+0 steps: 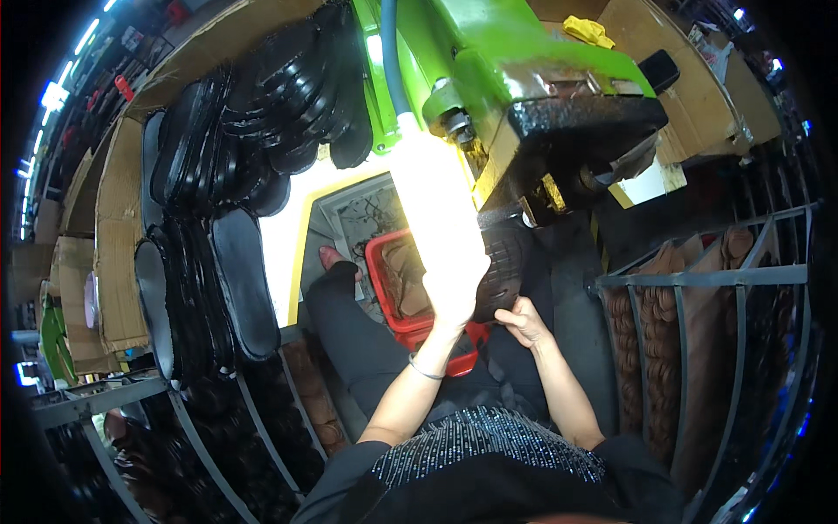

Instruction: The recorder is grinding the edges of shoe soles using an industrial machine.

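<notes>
My right hand [524, 322] grips the lower edge of a black shoe sole [504, 269], thumb and fingers pinching its rim. The sole's tread pattern shows, and its far end lies under the head of a green machine [567, 61]. My left hand [454, 288] is closed at the sole's left side. Glare from a bright lamp [432, 188] washes out its fingers, and it appears to hold that edge. Below my hands sits a red plastic bin [381, 284] with brown pieces in it.
Stacks of black soles [247, 279] stand at the left beside a cardboard box [120, 244]. Metal racks [698, 278] with brown soles are at the right, and another rack [113, 400] is at the lower left. A yellow cloth [589, 32] lies behind the machine.
</notes>
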The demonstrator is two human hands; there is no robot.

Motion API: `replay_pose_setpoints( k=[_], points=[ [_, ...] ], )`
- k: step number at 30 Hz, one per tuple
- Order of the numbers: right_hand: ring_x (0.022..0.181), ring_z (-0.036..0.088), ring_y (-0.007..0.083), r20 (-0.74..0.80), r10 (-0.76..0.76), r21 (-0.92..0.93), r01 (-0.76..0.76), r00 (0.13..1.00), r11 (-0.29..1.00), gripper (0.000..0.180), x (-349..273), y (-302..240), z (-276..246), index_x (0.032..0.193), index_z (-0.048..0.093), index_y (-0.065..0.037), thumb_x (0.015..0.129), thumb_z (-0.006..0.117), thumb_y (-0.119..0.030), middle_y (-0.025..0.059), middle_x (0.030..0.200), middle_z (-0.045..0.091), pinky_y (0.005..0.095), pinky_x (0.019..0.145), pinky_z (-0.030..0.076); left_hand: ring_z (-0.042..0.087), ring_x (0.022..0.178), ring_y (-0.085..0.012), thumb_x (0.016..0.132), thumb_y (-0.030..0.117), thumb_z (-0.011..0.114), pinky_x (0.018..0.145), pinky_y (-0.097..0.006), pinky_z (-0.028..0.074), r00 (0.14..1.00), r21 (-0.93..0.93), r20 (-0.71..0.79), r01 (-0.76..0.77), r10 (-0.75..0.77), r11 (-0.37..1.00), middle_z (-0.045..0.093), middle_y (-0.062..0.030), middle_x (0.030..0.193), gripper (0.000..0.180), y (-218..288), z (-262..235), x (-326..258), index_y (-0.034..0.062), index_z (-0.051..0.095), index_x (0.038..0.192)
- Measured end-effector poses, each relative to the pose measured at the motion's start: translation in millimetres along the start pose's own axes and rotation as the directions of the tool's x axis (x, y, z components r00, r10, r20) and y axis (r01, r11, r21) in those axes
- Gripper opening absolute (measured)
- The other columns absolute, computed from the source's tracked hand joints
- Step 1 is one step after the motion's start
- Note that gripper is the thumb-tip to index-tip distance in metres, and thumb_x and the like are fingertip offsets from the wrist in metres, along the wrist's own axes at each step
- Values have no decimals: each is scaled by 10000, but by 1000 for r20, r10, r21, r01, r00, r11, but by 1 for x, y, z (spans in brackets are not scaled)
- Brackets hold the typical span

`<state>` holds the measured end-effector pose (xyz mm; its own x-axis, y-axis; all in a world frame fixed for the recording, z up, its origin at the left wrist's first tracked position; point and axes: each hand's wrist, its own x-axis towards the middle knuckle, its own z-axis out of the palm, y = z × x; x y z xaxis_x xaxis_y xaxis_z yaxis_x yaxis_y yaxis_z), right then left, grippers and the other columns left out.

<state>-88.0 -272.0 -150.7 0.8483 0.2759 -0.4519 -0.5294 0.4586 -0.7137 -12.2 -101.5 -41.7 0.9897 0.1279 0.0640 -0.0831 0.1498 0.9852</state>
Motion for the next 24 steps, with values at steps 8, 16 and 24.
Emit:
replay_pose_setpoints(
  k=[8,16,24],
  points=[
    [524,555,43,-441,-419,-93,424,793,901,234,-18,-104,5,1043,560,-58,815,611,-77,1,820,619,152,300,325,586,806,-131,718,98,764,757,-270,476,925,352,41,-367,378,861,632,-39,886,343,30,-23,10,1,617,1012],
    [541,547,14,-207,-575,-411,463,791,785,246,-13,-202,57,982,568,5,762,672,-28,21,800,641,120,354,306,620,763,-147,652,77,794,720,-265,495,964,390,161,-258,210,884,653,-86,851,290,60,-74,23,-16,646,884],
    [735,603,82,61,-508,-544,455,859,705,313,1,-185,131,949,576,36,696,755,2,58,849,646,215,644,498,594,814,-147,681,-95,678,765,-278,482,989,-380,20,146,-149,914,625,-116,919,303,21,-158,6,-34,550,949]
  ],
)
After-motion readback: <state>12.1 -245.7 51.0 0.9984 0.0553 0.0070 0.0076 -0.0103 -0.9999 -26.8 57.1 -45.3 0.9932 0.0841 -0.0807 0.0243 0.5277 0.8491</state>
